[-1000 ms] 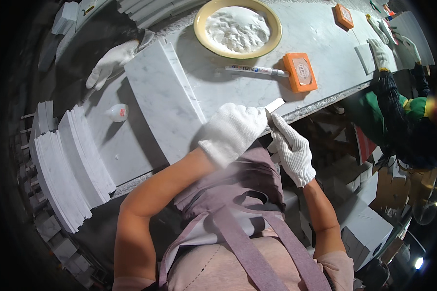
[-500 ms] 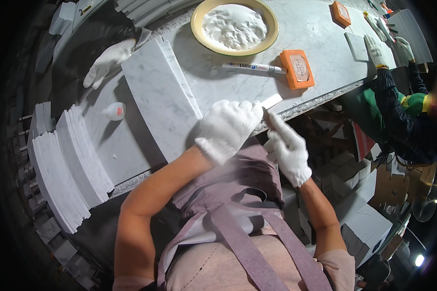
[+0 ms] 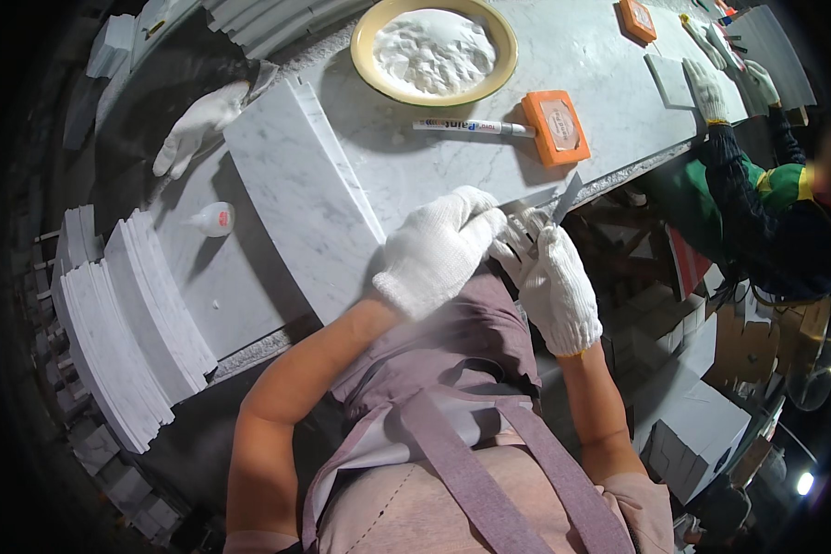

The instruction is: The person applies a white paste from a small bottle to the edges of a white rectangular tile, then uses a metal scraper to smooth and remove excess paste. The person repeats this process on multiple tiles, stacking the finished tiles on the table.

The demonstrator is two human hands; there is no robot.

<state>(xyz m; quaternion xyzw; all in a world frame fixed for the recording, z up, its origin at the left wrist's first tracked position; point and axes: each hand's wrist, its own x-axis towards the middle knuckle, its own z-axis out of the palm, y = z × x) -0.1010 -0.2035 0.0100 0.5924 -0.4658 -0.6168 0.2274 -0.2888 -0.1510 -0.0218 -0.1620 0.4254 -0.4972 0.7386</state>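
"What have you got there?"

"A thin grey strip [image 3: 568, 197]. It's in my right hand [image 3: 556, 282], over the near edge of the table [image 3: 434, 171], its free end slanting up and away from me."

"Why grip it so low?"

"Pinched near one end, I'd judge, the rest sticks out past my fingers instead of hiding under them."

"How open is that hand?"

"Barely. Thumb and fingers are pressed together on the strip."

"And your left hand [image 3: 439, 249]?"

"Curled, its back up, fingertips turned in toward the right one, probably to work close beside it. The glove hides whether I'm pinching anything, so I can't tell."

"What's around you?"

"The slab [image 3: 300, 185] lies just left of my left hand. Beyond the strip is the orange block [image 3: 556, 129], with one end of the marker [image 3: 475, 127] right beside it. Farther back is the bowl [image 3: 363, 57] of white powder [image 3: 434, 54]. Set back like that, I suppose, they're within reach but out of my hands' way."
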